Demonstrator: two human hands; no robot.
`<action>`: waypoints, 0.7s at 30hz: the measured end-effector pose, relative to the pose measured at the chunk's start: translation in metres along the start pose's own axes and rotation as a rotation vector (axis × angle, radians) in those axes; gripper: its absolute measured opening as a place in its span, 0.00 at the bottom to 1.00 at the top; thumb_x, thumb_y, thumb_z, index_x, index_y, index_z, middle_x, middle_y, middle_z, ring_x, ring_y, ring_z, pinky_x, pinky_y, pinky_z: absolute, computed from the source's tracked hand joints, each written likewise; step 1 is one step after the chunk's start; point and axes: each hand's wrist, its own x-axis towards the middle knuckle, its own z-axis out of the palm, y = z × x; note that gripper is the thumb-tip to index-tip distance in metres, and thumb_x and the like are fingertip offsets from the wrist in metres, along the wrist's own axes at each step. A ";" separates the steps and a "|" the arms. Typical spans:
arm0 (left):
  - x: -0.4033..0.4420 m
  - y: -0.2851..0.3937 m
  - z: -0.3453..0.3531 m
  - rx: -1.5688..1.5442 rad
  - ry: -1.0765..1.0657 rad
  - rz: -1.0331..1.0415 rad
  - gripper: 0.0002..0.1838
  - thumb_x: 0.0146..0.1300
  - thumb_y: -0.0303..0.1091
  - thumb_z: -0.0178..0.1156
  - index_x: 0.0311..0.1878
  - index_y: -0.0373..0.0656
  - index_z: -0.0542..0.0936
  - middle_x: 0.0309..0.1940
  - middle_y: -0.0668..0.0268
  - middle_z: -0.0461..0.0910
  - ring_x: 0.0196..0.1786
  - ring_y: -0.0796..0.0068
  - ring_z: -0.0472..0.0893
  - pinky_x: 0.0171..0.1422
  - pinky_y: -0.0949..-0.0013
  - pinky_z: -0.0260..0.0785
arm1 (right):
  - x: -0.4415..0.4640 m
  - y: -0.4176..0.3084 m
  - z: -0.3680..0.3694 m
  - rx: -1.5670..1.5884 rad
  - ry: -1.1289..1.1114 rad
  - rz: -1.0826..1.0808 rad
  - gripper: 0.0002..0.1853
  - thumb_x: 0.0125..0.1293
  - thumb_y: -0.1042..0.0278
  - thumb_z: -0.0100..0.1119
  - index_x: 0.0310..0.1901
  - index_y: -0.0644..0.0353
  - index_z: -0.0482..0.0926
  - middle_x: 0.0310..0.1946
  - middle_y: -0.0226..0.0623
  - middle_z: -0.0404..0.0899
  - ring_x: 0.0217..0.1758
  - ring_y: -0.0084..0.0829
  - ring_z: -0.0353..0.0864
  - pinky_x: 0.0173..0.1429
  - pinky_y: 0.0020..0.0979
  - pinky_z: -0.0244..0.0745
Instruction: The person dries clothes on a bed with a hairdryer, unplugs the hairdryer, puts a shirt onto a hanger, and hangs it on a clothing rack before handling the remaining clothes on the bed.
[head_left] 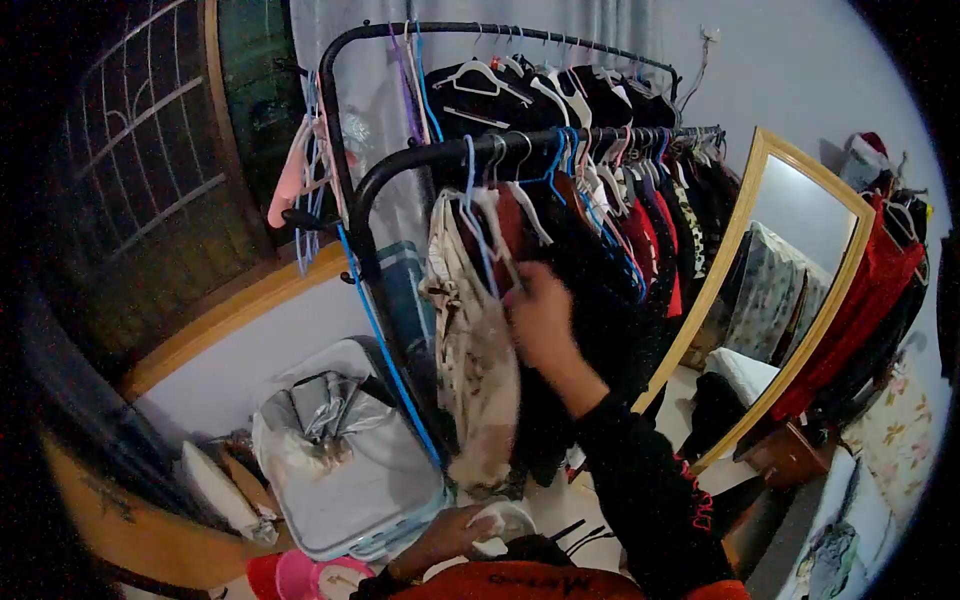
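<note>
My right hand [545, 318] reaches up to the front rail's clothes, its fingers closed at the top of a garment beside a beige patterned garment [470, 340]. What the fingers grip is too small to name. A light blue hanger [478, 225] hangs just left of it on the black rail [430, 155]. Low in the view, near my body, my left hand [450, 535] is closed round a white item [500, 520], which I cannot make out clearly.
A grey-lidded storage box [360, 490] with a plastic bag [330, 410] on it stands at the lower left, near pink basins [300, 575]. A wood-framed mirror [760, 300] leans at the right. Empty hangers [305, 180] hang from the rack's left end.
</note>
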 end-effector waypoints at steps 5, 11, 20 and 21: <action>-0.007 -0.016 -0.003 -0.088 0.036 -0.026 0.28 0.68 0.51 0.53 0.56 0.32 0.75 0.41 0.50 0.82 0.34 0.63 0.84 0.37 0.63 0.77 | 0.014 -0.006 -0.077 0.119 -0.027 0.086 0.17 0.54 0.81 0.56 0.48 0.65 0.76 0.33 0.45 0.83 0.35 0.37 0.82 0.44 0.32 0.75; -0.007 0.000 -0.007 0.063 0.003 0.005 0.27 0.66 0.53 0.53 0.57 0.40 0.75 0.40 0.51 0.82 0.42 0.49 0.81 0.48 0.55 0.71 | -0.115 0.042 -0.184 0.315 0.142 0.243 0.11 0.66 0.74 0.55 0.50 0.62 0.74 0.30 0.28 0.75 0.33 0.18 0.73 0.37 0.20 0.68; 0.016 0.079 -0.018 0.180 -0.173 0.188 0.19 0.67 0.44 0.56 0.47 0.35 0.77 0.29 0.53 0.80 0.32 0.67 0.82 0.36 0.64 0.71 | -0.257 0.081 -0.238 0.507 0.328 0.616 0.10 0.67 0.66 0.57 0.42 0.65 0.75 0.30 0.38 0.79 0.31 0.28 0.80 0.35 0.27 0.74; 0.014 0.095 -0.018 0.142 -0.194 0.133 0.18 0.67 0.43 0.56 0.46 0.34 0.78 0.28 0.53 0.80 0.32 0.68 0.81 0.35 0.65 0.71 | -0.268 0.085 -0.243 0.482 0.414 0.665 0.12 0.67 0.64 0.57 0.43 0.66 0.74 0.28 0.39 0.79 0.28 0.28 0.80 0.33 0.27 0.74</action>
